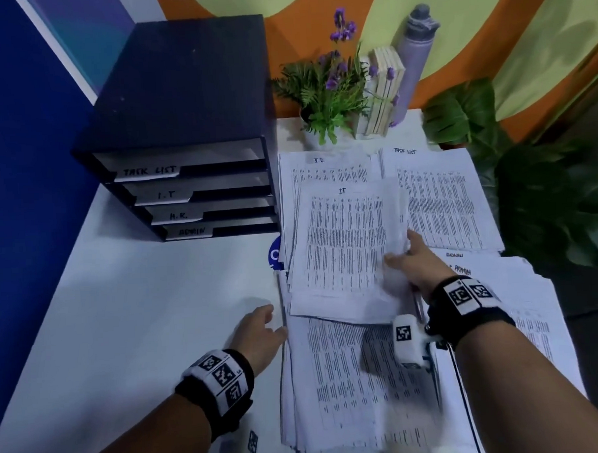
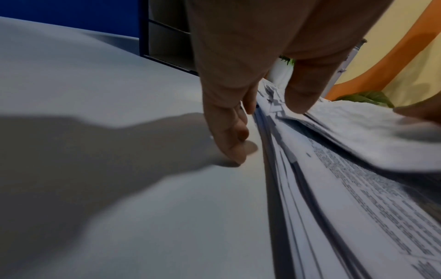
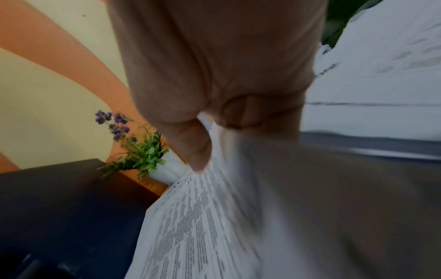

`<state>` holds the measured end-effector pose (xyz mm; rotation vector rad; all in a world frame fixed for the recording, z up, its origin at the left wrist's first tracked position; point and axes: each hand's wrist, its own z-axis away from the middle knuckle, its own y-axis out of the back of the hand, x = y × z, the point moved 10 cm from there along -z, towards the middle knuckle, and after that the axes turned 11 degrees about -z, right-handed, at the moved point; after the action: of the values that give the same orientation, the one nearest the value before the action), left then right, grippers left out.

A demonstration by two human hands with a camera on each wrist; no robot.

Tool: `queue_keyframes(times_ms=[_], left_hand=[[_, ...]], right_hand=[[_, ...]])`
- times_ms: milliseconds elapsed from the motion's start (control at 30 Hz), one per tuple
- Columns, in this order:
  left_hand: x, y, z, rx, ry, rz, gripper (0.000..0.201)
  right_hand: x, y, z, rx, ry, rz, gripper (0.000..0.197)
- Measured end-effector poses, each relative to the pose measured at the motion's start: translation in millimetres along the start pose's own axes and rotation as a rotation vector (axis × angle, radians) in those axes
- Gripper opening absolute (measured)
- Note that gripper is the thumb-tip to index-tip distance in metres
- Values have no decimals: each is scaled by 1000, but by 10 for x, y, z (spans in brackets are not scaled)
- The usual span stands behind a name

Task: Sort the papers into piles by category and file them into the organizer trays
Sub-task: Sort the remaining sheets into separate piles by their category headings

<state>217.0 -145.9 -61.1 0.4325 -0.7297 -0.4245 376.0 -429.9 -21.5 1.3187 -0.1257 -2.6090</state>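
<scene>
Our right hand pinches an IT sheet over the far IT pile, ready to drop it there. Our left hand, fingers loosely open, steadies the near unsorted stack at its left edge.

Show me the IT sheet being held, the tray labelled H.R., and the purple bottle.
IT sheet (image 1: 343, 245), head view, middle of the printed text.
H.R. tray (image 1: 179, 216), head view, its handwritten label.
purple bottle (image 1: 412, 67), head view, mid-body.
</scene>
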Motion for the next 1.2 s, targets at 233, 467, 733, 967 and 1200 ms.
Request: queue_keyframes(times_ms=[233, 467, 733, 967, 1200], left_hand=[[-12, -74, -14, -33, 7, -5, 65], [21, -71, 26, -13, 34, 4, 65], [64, -149, 106, -67, 86, 67, 73], [19, -258, 64, -152, 92, 156, 64], [-487, -122, -7, -66, 124, 66, 72]], right_hand=[[-312, -13, -41, 137, 205, 126, 88], [-622, -147, -44, 240, 502, 140, 55], [151, -270, 535, 242, 213, 490, 48], [670, -365, 725, 278, 21, 576, 61], [825, -713, 1000, 170, -32, 603, 51]])
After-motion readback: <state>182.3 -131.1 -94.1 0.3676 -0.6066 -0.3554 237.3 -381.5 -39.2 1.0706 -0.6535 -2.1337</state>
